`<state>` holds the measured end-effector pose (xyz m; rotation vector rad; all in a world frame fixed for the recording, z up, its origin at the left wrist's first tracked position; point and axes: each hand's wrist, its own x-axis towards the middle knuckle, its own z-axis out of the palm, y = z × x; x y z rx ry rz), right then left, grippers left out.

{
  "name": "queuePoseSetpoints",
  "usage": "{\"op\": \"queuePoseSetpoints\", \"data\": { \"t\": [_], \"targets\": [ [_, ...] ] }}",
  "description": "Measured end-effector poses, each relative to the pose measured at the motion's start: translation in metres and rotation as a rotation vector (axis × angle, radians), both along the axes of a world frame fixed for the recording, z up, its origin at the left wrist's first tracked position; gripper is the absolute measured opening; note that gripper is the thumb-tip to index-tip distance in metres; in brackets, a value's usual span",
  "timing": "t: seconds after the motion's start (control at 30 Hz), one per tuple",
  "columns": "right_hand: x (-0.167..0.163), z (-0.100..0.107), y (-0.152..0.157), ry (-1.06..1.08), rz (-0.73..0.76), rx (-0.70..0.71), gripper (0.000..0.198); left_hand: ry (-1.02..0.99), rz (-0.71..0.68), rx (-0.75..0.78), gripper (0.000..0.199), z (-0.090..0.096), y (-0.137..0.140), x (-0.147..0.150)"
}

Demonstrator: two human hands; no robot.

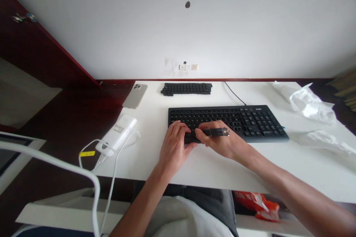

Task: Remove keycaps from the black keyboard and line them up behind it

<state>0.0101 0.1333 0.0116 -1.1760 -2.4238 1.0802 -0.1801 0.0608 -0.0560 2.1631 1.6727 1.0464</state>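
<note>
A black keyboard [260, 120] lies on the white table, its left and middle keys stripped of caps and the number pad at its right still capped. My left hand [174, 139] grips the keyboard's lower left part, fingers bent over the top and thumb along the front edge. Wrapped in my right hand [215, 139] is a dark pen [215, 132] with a metal clip, its back end pointing right. The pen's tip is hidden by my fingers, close over the keys beside my left hand. Behind the keyboard, black keycaps [187, 88] sit in rows.
At the left are a phone [135, 96] and a white power bank-like device [118, 134] with a white cable [96, 192] crossing the foreground. Crumpled white plastic [307, 102] lies at the right. A red bag [257, 203] is below the table edge. A wall stands behind.
</note>
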Motion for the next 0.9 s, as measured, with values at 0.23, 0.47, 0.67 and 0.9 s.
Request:
{"op": "queuePoseSetpoints", "data": {
  "t": [0.23,0.47,0.67,0.9],
  "targets": [
    [-0.008,-0.009,-0.029,0.001,-0.143,0.001,0.03,-0.011,0.012,0.021,0.033,0.0,0.001,0.0],
    [0.0,-0.004,-0.007,0.028,0.019,-0.035,0.033,0.041,0.001,0.013,0.048,-0.001,0.001,-0.002],
    [0.003,0.009,0.015,0.017,0.104,-0.17,0.035,0.06,-0.01,0.006,0.042,0.0,0.001,-0.003],
    [-0.004,-0.003,0.006,0.124,-0.063,-0.335,0.038,0.051,-0.008,0.013,0.026,0.003,0.002,-0.002]
  ]
}}
